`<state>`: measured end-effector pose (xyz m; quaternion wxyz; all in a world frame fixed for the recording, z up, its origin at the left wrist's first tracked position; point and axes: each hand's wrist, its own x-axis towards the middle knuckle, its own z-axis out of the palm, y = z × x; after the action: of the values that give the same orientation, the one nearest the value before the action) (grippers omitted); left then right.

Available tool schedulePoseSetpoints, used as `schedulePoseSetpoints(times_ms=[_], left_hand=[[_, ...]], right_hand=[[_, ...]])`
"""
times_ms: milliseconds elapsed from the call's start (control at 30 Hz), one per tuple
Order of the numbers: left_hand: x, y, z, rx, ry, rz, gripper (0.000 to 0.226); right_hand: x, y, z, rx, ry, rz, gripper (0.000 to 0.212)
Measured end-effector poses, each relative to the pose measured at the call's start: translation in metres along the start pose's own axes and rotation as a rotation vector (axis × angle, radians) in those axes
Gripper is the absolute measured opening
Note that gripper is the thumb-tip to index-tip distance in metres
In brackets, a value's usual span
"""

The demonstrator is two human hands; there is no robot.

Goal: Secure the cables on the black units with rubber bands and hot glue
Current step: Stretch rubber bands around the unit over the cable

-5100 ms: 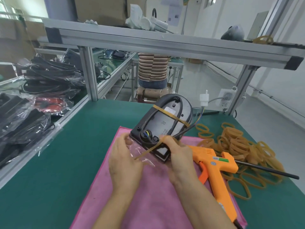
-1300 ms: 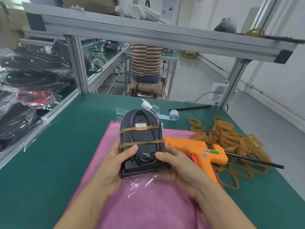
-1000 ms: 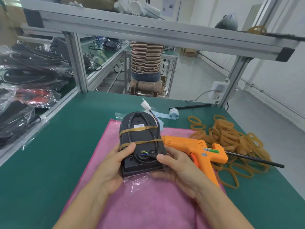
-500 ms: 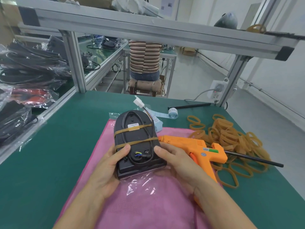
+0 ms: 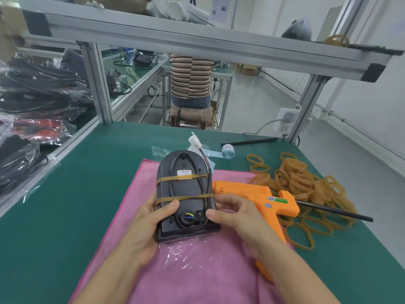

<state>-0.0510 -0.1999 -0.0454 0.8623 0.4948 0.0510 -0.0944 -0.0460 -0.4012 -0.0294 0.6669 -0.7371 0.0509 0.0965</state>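
**Unit banded and held — glue gun lies just to the right**

The black unit [image 5: 186, 194] rests on the pink cloth [image 5: 197, 270], its long axis running straight away from the person, rounded end far, squared end near. Two rubber bands [image 5: 184, 197] cross it side to side, pinning the cable [image 5: 202, 187] looped on its back; the white plug [image 5: 194, 142] sticks out past the far end.

Both hands grip the near end. The left hand [image 5: 149, 224] wraps the left edge, thumb laid over the top beside the round port where the coloured wires show. The right hand [image 5: 238, 218] clasps the right edge, thumb on top, fingers curled round the side.

With the banding apparently done, the next step is likely hot glue at the cable entry. That turns on one relation: the glue gun [image 5: 260, 198] lies just beside the unit on its right, nozzle pointing left and almost touching the unit's edge, handle running back beneath the right wrist. The right hand is nearer — it need only let go and drop onto the handle, while the left steadies the unit. The spare bands [image 5: 306, 189] lie farther right on the green table [image 5: 76, 183].
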Motion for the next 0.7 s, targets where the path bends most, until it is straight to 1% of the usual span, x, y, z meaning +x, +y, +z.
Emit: schedulePoseSetpoints(times_ms=[100, 233, 300, 367, 433, 500, 600, 633, 667, 700], left_hand=[[-0.001, 0.001, 0.000, 0.014, -0.029, -0.022, 0.045], [-0.003, 0.001, -0.002, 0.041, -0.071, -0.029, 0.054], [-0.003, 0.001, -0.001, 0.073, -0.080, -0.010, 0.057], [-0.003, 0.000, 0.001, 0.078, -0.068, 0.010, 0.060], [-0.003, 0.001, 0.002, 0.064, -0.056, 0.015, 0.054], [-0.002, 0.001, 0.003, 0.045, -0.037, 0.009, 0.054], [-0.001, 0.000, 0.003, 0.023, -0.008, 0.009, 0.055], [-0.001, 0.000, 0.002, 0.016, -0.009, 0.011, 0.053], [-0.001, 0.001, 0.001, 0.015, -0.008, 0.016, 0.052], [-0.001, 0.002, -0.001, 0.017, 0.000, 0.024, 0.052]], right_hand=[[-0.001, -0.001, -0.001, 0.137, -0.066, 0.067, 0.075], [-0.004, -0.004, 0.002, 0.227, -0.181, 0.085, 0.052], [-0.004, -0.004, 0.003, 0.206, -0.187, 0.087, 0.037], [-0.004, -0.005, 0.004, 0.178, -0.182, 0.092, 0.030], [-0.005, -0.005, 0.003, 0.149, -0.167, 0.079, 0.029], [-0.007, -0.006, 0.003, 0.095, -0.154, 0.043, 0.027], [-0.014, -0.007, 0.003, 0.000, -0.139, -0.061, 0.028], [-0.017, -0.010, 0.000, -0.054, -0.107, -0.107, 0.029], [-0.020, -0.012, -0.006, -0.133, -0.037, -0.154, 0.031], [-0.022, -0.014, -0.016, -0.245, 0.080, -0.197, 0.031]])
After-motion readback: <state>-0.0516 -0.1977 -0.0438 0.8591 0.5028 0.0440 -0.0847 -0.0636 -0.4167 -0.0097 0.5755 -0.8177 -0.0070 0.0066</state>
